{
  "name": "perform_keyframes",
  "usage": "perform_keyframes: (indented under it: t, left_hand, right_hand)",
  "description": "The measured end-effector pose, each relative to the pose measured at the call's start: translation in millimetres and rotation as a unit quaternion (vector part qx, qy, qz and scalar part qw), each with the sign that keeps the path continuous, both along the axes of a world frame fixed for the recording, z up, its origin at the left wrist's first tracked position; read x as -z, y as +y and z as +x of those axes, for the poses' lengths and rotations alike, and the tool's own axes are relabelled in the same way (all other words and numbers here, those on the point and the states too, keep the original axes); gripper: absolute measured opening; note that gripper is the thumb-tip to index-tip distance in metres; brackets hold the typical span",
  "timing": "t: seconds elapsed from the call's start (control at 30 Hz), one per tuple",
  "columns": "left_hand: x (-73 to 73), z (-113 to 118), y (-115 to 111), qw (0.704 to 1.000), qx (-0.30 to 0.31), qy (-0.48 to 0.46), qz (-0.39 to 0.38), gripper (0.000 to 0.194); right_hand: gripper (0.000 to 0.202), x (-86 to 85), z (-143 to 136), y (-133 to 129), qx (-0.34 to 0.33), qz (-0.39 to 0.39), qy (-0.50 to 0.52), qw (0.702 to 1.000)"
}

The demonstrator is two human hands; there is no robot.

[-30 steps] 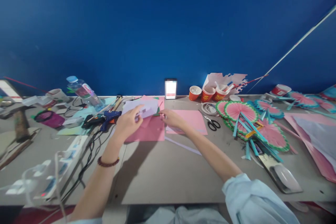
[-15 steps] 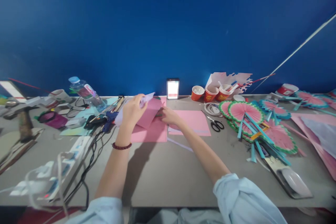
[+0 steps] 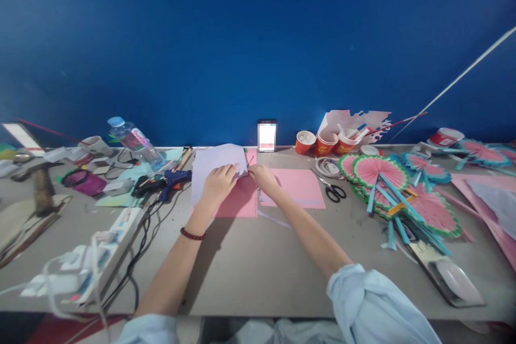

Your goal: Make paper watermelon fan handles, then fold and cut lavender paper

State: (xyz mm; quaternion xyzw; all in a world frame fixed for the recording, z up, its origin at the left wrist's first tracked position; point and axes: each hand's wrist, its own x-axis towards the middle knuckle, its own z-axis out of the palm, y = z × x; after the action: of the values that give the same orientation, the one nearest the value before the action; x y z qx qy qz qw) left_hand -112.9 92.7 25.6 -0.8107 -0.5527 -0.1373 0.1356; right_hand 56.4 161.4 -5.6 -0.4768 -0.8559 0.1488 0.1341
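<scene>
A lavender paper sheet [image 3: 207,169] lies over a pink sheet [image 3: 242,205] in the middle of the table. My left hand [image 3: 220,185] rests on the lavender sheet near its right side, fingers stretched flat across it. Just right of it, my right hand [image 3: 263,178] pinches the sheet's right edge with thumb and fingertips. Exactly where the fingertips meet the paper is partly hidden. A second pink sheet [image 3: 300,188] lies beneath and to the right of my right hand, with a thin lavender strip [image 3: 276,220] below it.
Black-handled scissors [image 3: 334,192], paper cups [image 3: 305,142] and pleated watermelon-coloured fans [image 3: 379,172] sit to the right. On the left are a blue glue gun [image 3: 171,183], a tilted bottle [image 3: 139,142], a hammer [image 3: 42,188] and a power strip [image 3: 115,250] with cables. A phone [image 3: 266,136] stands against the wall.
The lifted lavender and pink paper has come down, so the lavender face now lies upward. My left hand has lowered and moved right, close to my right hand, which stays nearly in place.
</scene>
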Motion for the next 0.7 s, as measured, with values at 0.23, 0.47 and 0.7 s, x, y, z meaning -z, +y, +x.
perform_keyframes:
  t: [0.23, 0.47, 0.7]
  left_hand:
    - [-2.6, -1.0, -6.5, 0.999, -0.033, 0.024, -0.002, 0.063]
    - [-21.0, -13.3, -8.2, 0.996, -0.092, 0.011, 0.016, 0.043]
    - [-40.5, -7.6, 2.1, 0.991, -0.106, 0.023, -0.083, 0.035]
  right_hand:
    - [0.025, -16.8, -0.4, -5.3, 0.001, -0.001, 0.003, 1.0]
    - [0.023, -34.6, 14.9, -4.8, -0.073, -0.023, 0.03, 0.997]
    - [0.031, -40.8, 28.7, -3.2, -0.136, -0.039, 0.031, 0.99]
